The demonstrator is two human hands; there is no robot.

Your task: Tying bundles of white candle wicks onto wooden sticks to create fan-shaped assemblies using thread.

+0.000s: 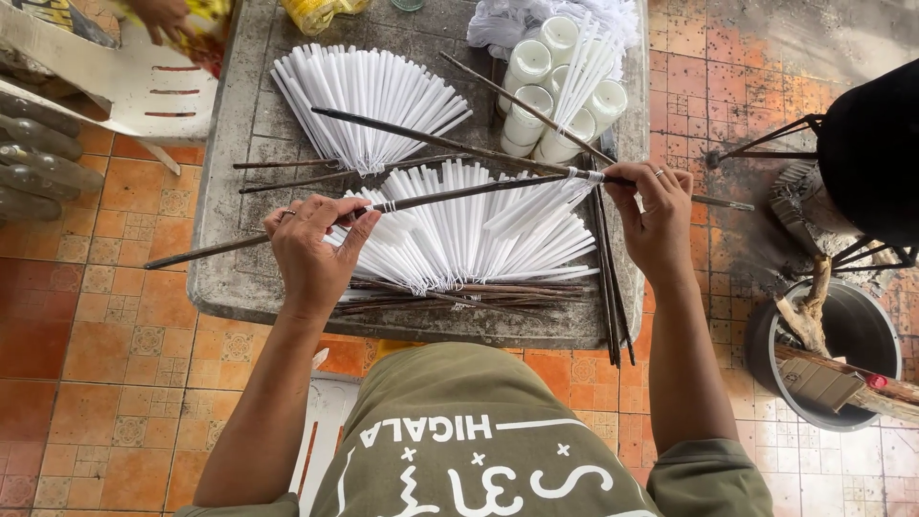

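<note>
While a second white fan lies farther back on the grey table, the left hand is clenched on a long dark stick. That stick runs across the nearer fan of white strips. At its far end, the right hand pinches it at a white binding. White cups stand behind.

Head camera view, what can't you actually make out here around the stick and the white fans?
- Left hand grip on the stick: fingertips curl under, hidden by the hand's back.
- Nearer white fan: its left part hidden behind that hand.
- Yellow package: cut off by the top edge.
- Another person's hand: cut off at the top.
</note>
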